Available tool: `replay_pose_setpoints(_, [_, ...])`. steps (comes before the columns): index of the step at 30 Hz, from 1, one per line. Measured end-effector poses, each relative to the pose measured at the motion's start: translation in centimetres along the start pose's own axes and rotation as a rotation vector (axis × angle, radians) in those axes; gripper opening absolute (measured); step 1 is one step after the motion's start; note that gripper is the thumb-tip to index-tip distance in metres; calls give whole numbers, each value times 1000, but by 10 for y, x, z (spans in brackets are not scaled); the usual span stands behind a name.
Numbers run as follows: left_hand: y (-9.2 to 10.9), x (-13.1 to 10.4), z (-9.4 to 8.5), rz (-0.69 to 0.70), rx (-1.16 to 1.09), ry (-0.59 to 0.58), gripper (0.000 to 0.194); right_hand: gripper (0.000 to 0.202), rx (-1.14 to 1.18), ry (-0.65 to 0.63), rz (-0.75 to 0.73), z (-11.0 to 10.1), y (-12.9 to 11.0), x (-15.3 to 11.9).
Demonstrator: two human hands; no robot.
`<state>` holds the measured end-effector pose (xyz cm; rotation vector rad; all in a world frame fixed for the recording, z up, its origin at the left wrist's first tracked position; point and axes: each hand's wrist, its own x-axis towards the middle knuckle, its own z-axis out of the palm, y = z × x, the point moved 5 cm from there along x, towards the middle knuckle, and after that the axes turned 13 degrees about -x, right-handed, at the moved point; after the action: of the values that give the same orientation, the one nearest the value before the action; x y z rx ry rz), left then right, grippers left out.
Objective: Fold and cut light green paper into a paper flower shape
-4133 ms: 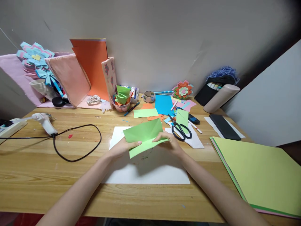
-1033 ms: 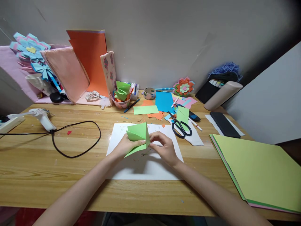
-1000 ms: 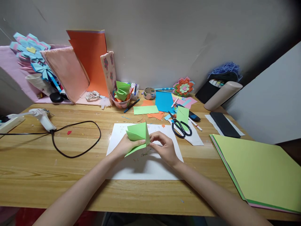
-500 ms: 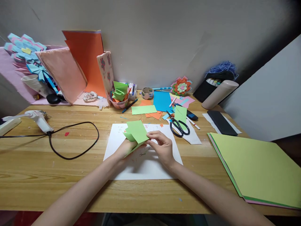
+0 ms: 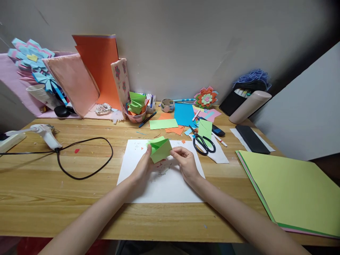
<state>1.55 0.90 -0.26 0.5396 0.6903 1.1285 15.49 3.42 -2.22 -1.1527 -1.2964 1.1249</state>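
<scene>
A folded piece of light green paper (image 5: pixel 162 151) is held between my two hands, above a white sheet (image 5: pixel 143 189) with small coloured marks and scraps on it. My left hand (image 5: pixel 143 163) pinches the paper's left side, thumb on the near face. The tips of my right hand (image 5: pixel 185 161) close on its right edge. Several layers of the fold stand apart at the top. Black-handled scissors (image 5: pixel 202 141) lie right of the sheet, partly on a green paper piece (image 5: pixel 205 128).
A glue gun (image 5: pixel 46 136) with a looping black cable (image 5: pixel 111 156) lies left. Behind are paper scraps, a blue sheet (image 5: pixel 183 114), a tape roll (image 5: pixel 167 105) and a paper flower (image 5: pixel 205 97). A phone (image 5: pixel 252 139) and stacked coloured sheets (image 5: pixel 294 191) lie right.
The green paper has been turned in my hands, so its folded layers now open upward. My left hand has come out from behind it, and its thumb shows on the near side.
</scene>
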Motion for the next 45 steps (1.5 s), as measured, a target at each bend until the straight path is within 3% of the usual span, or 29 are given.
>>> replay_pose_setpoints(3, [8,-3,1,151,52,-12,79,15,9,-6,75,0,7,1])
replay_pose_setpoints(6, [18,-6,0,299,310,17,82,20,48,-33,97,3,6,-1])
replay_pose_setpoints(9, [25,-7,-4,348,514,135,62,27,96,-121,117,9,3,-4])
replay_pose_setpoints(12, [27,-6,-9,332,545,250,40,32,37,-205,108,15,-2,-8])
replay_pose_setpoints(15, [26,-6,-12,321,486,297,36,25,-100,-229,57,18,-6,-11])
replay_pose_setpoints(20, [28,-8,-14,390,500,326,32,27,-324,-428,22,29,-6,-23])
replay_pose_setpoints(28, [19,-3,-19,252,344,279,42,44,-229,-577,78,33,-5,-26])
replay_pose_setpoints(36, [13,4,-29,89,237,274,36,45,-116,-672,120,21,-6,-14])
replay_pose_setpoints(38, [16,5,-28,101,249,237,37,44,-131,-665,105,17,-5,-10])
replay_pose_setpoints(43, [21,3,-19,79,339,191,46,43,-148,-416,37,3,-4,3])
replay_pose_setpoints(45, [24,2,-17,95,378,196,47,43,-178,-376,25,2,-3,5])
